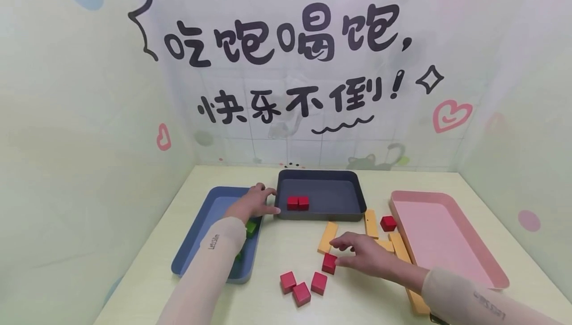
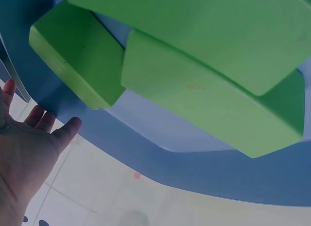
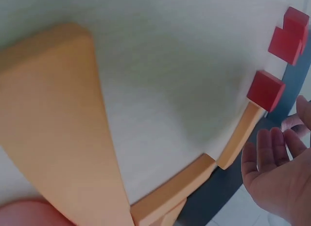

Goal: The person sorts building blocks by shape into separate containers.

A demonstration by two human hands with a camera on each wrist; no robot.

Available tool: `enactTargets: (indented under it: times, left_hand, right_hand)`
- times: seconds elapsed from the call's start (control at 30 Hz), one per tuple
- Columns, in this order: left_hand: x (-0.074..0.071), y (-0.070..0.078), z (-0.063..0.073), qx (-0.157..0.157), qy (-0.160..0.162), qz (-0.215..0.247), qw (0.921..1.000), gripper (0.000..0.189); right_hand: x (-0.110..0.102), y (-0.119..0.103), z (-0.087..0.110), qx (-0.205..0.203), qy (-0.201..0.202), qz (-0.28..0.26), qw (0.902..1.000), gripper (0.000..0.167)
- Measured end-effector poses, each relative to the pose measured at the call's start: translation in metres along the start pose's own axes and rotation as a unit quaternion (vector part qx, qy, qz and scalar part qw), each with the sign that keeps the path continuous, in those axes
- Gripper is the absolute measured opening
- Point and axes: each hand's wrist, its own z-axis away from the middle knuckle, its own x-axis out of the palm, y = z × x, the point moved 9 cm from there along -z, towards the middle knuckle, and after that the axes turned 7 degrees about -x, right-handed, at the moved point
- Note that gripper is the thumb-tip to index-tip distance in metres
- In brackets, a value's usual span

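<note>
My left hand (image 1: 256, 202) hovers over the right rim of the blue tray (image 1: 192, 245), fingers spread, close to the left edge of the dark grey tray (image 1: 330, 193). It holds nothing. Green blocks (image 2: 209, 85) lie in the blue tray, partly hidden by my left arm in the head view. Two red cubes (image 1: 298, 203) sit side by side in the dark tray. My right hand (image 1: 364, 255) is above the table with loosely bent fingers. Its thumb is beside a red cube (image 1: 329, 263); the right wrist view shows no grip on any cube.
Red cubes (image 1: 301, 294) lie loose at the table's front. Yellow-orange wooden strips (image 1: 328, 238) are spread between the dark tray and the pink tray (image 1: 451, 240), some under my right arm. Another red cube (image 1: 388, 223) sits by the pink tray. A printed wall stands behind.
</note>
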Motion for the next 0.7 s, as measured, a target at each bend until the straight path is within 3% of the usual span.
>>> enactTargets:
  times: [0.27, 0.7]
  left_hand:
    - [0.0, -0.001, 0.0, 0.005, -0.001, -0.001, 1.0, 0.063]
    - [0.002, -0.004, -0.002, 0.005, 0.001, 0.003, 1.0, 0.062]
  right_hand:
    - [0.009, 0.009, 0.004, 0.036, 0.013, -0.014, 0.9992, 0.047]
    - [0.02, 0.009, 0.003, 0.004, 0.006, 0.032, 0.9995, 0.048]
